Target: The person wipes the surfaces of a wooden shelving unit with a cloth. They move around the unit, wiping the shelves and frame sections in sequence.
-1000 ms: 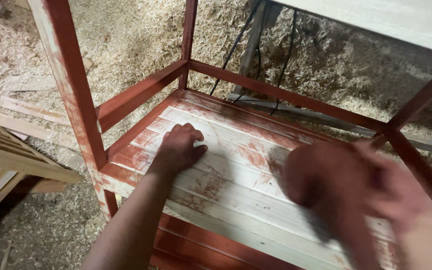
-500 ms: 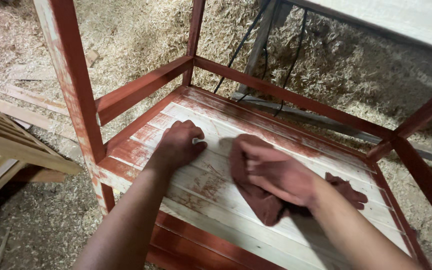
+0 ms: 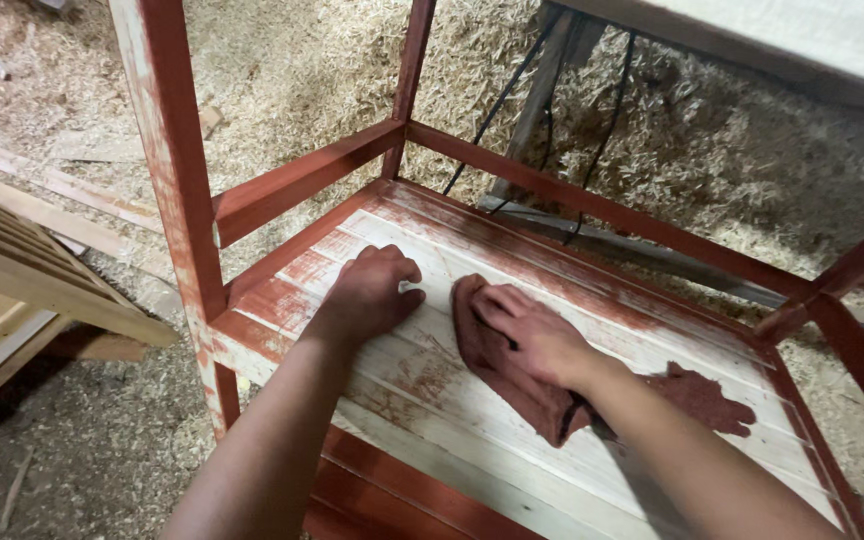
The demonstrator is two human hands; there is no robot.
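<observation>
Two hands are on the slatted shelf (image 3: pixel 512 420) of a red wooden rack (image 3: pixel 177 170). I see my left hand (image 3: pixel 372 295) near the shelf's left end, pressed flat on the pale slats with the fingers curled in a little; it holds nothing. My right hand (image 3: pixel 532 335) is just beside it, toward the middle of the shelf, pressing down on a reddish-brown rag (image 3: pixel 512 380). The grip there is flat on the cloth, fingers spread over it, not closed around it. The rag lies bunched on the shelf slats, and one end of it pokes out past my right arm toward the shelf's right end. Red stain is smeared on the slats. Wood shavings (image 3: pixel 712 140) cover the floor behind the shelf.
</observation>
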